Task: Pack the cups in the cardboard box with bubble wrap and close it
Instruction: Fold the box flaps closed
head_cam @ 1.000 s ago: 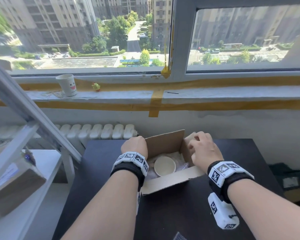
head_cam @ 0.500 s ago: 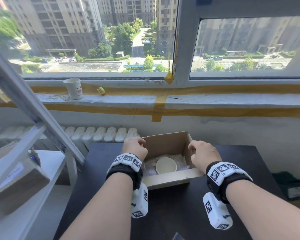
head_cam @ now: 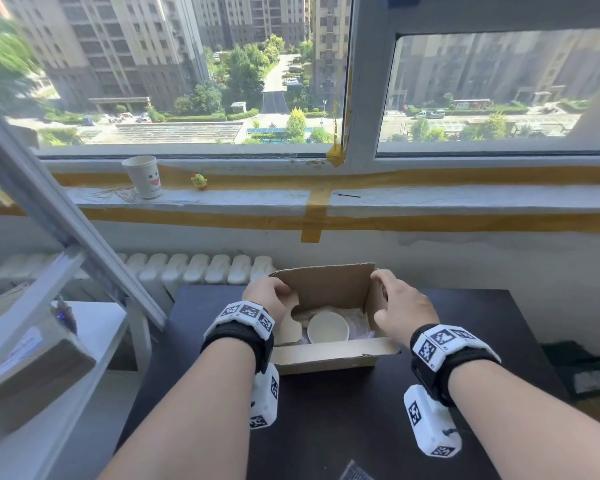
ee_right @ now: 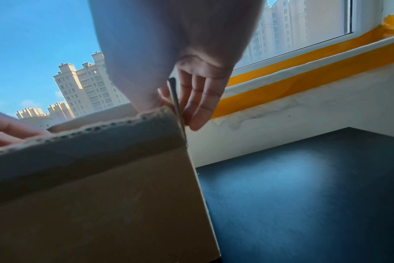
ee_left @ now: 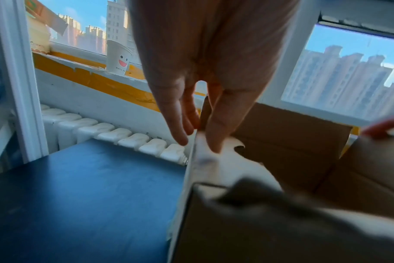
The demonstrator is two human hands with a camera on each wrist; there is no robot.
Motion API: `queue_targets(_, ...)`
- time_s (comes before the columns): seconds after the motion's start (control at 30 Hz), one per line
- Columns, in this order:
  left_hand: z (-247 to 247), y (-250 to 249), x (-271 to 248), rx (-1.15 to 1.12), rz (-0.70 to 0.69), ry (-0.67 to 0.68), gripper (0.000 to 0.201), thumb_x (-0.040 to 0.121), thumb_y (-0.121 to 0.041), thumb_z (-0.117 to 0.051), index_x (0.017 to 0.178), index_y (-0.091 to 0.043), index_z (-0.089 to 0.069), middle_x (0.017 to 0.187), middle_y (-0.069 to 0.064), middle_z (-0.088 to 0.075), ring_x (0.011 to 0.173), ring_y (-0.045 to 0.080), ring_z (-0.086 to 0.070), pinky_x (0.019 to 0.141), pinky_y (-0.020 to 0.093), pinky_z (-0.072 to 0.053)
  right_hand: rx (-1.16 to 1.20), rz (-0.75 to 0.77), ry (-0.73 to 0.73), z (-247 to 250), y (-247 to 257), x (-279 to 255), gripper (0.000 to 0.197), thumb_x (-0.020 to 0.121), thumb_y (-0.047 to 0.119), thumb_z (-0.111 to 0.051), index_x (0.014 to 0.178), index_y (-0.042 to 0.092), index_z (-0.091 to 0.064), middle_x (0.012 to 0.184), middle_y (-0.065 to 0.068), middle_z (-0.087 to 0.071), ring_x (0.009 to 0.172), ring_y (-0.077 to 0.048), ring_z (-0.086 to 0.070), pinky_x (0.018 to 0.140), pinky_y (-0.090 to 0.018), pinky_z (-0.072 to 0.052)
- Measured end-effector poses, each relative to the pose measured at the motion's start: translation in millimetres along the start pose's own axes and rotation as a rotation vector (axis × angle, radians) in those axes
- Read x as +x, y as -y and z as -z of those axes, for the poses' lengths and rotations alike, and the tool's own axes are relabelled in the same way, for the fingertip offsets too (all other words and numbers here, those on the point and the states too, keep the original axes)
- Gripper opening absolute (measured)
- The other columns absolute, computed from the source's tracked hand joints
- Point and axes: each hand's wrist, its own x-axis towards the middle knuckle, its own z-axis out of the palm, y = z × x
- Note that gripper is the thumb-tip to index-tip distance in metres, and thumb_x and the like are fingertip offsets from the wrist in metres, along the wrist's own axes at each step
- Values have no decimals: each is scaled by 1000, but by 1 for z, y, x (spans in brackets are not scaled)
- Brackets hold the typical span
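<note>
The cardboard box [head_cam: 326,355] sits open at lower centre of the head view on a dark table [head_cam: 343,427], its far flap standing upright. Inside, a pale cup [head_cam: 328,328] stands mouth-up on crinkled bubble wrap [head_cam: 355,318]. The left hand [head_cam: 267,294] pinches the box's left side flap [head_cam: 289,327] between thumb and fingers; in the left wrist view the thumb lies inside the flap's edge and the fingers [ee_left: 175,113] outside. The right hand [head_cam: 404,308] grips the right side flap in the same way, thumb inside and fingers [ee_right: 198,105] down the outer face (the flap's thin edge shows between them in the right wrist view).

At upper left of the head view, a white paper cup [head_cam: 142,176] with a printed smiling face stands on the windowsill [head_cam: 430,199]; beneath the face the left wrist view shows "Hello", the rest being hidden. A small yellow toy [head_cam: 199,181] stands just beside it. Both wristbands [head_cam: 246,315] carry black-and-white square markers.
</note>
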Motion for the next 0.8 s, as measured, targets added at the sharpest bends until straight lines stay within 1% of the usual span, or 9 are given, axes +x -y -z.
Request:
queue_targets(0.1,-11,7,-3,61,53,50,63,77,-2,-67,132,-31,-53,135,6,-45,114,28,-58,91,34,-51,90,1,-45,-2,-1,-1,71,80,23,-56,143,35,-26,97,4,-65,91,-26,-61,79,-33,-46)
queue_targets(0.17,-14,8,-1,67,48,54,66,76,-3,-69,133,-29,-50,134,6,-48,115,27,-57,90,34,-51,153,-26,-74,-3,-2,0,57,85,33,-56,137,32,-37,90,8,-66,88,-21,-61,78,-32,-46)
queue_targets(0.27,-12,7,1,83,19,26,63,77,-3,-68,133,-25,-49,130,4,-55,115,25,-58,89,32,-50,193,-42,-74,-6,-1,1,28,89,42,-52,112,29,-60,92,8,-66,89,-18,-60,79,-30,-47)
queue_targets(0.33,-10,5,2,83,20,16,61,77,-3,-67,131,-25,-50,126,4,-59,112,25,-59,87,32,-50,166,-18,-75,-9,1,2,23,90,41,-49,100,28,-66,95,6,-67,92,-18,-60,81,-30,-47)
queue_targets(0.47,-9,5,2,76,38,24,62,75,-3,-69,130,-26,-50,123,3,-59,110,24,-60,82,30,-49,111,3,-54,-13,1,4,26,92,37,-46,95,26,-69,97,2,-62,94,-20,-58,82,-31,-45)
queue_targets(0.57,-9,6,4,56,45,22,60,75,-3,-67,127,-29,-50,110,0,-60,97,22,-60,75,29,-49,31,19,5,-14,-2,5,32,92,31,-40,87,23,-71,98,1,-59,91,-22,-56,76,-30,-43)
queue_targets(0.63,-8,7,3,40,53,21,58,75,-6,-66,125,-30,-50,101,-2,-57,88,21,-57,73,29,-48,-42,36,93,-15,-3,8,34,92,27,-38,89,23,-72,106,3,-57,97,-22,-56,76,-29,-41)
queue_targets(0.73,-5,7,3,56,64,79,63,71,-11,-70,127,-29,-47,114,1,-59,94,22,-59,81,34,-53,-95,19,173,-15,-3,15,33,88,23,-39,81,19,-71,109,3,-55,99,-24,-57,72,-29,-41)
queue_targets(0.8,2,5,1,111,48,166,75,69,-22,-77,136,-25,-42,126,2,-56,109,24,-59,91,38,-51,-91,-10,184,-13,-1,19,32,84,21,-40,55,17,-53,90,-3,-55,77,-26,-53,55,-28,-33)
